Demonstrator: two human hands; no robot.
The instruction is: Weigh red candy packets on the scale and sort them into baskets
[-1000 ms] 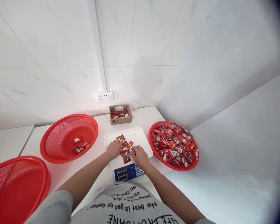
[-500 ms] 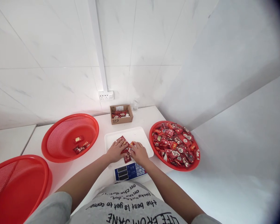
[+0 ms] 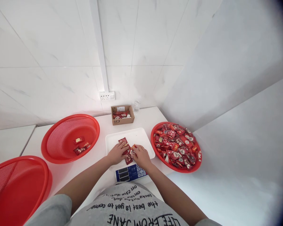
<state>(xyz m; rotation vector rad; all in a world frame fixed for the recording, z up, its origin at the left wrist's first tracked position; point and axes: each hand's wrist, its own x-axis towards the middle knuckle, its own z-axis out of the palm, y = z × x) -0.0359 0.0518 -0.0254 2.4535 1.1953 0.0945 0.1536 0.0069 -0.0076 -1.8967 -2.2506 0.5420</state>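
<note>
Marbled wall [image 3: 61, 37] ahead, left hand [image 3: 117, 153] and right hand [image 3: 142, 156] lie half-curled over red packets [image 3: 128, 160] on a white tray [image 3: 141, 134], grasp unclear; light pressure should prevent creasing.

In front of you rises a tiled wall [image 3: 56, 37], white with faint grey veining and thin straight joints. A white cable duct [image 3: 99, 44] runs down it to a white socket panel [image 3: 107, 96]. To your right stands a smooth, plain pale-grey partition [image 3: 238, 72], crossed by a soft diagonal shadow. Your white surface [image 3: 148, 119] meets the tiles, with a dark seam [image 3: 27, 141] at left. The light on the walls is soft and pale.
</note>
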